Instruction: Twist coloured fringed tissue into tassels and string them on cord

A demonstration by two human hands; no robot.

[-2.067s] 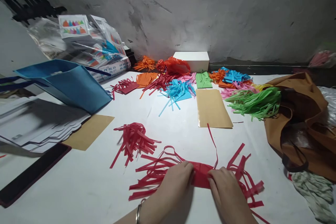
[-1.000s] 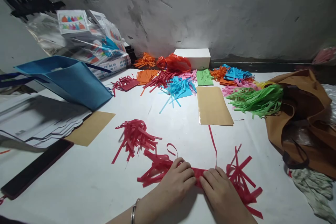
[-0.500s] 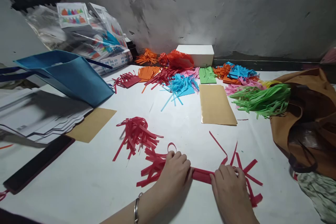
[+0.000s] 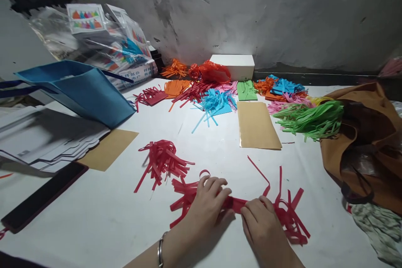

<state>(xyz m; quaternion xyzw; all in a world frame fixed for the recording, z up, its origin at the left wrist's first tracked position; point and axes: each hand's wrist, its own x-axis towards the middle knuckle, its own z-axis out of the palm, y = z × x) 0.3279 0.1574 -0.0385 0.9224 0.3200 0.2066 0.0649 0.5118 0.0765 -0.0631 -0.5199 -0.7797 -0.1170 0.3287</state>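
Observation:
A dark red paper tassel [image 4: 236,204] lies on the white tabletop in front of me, its middle band rolled narrow and fringe strips fanning out at both ends. My left hand [image 4: 205,207] is bent over the left part of the band, fingers slightly spread and the thumb side hidden. On the right part, my right hand [image 4: 265,224] grips the band with curled fingers, and fringe sticks out beyond it. Just past my left hand rests another red paper tassel [image 4: 163,159], bunched up and touched by neither hand.
Coloured tassels, including a blue one [image 4: 216,100] and a green one [image 4: 310,119], line the back. A brown card [image 4: 259,125] lies before them. At left are a blue bag [image 4: 84,92], white papers [image 4: 47,134] and a dark phone-like slab [image 4: 44,197]; a brown bag [image 4: 333,167] stands right.
My right hand has shifted left along the band, closer to my left hand. The fingers of my left hand have loosened and lifted a little. Less of the band shows between them.

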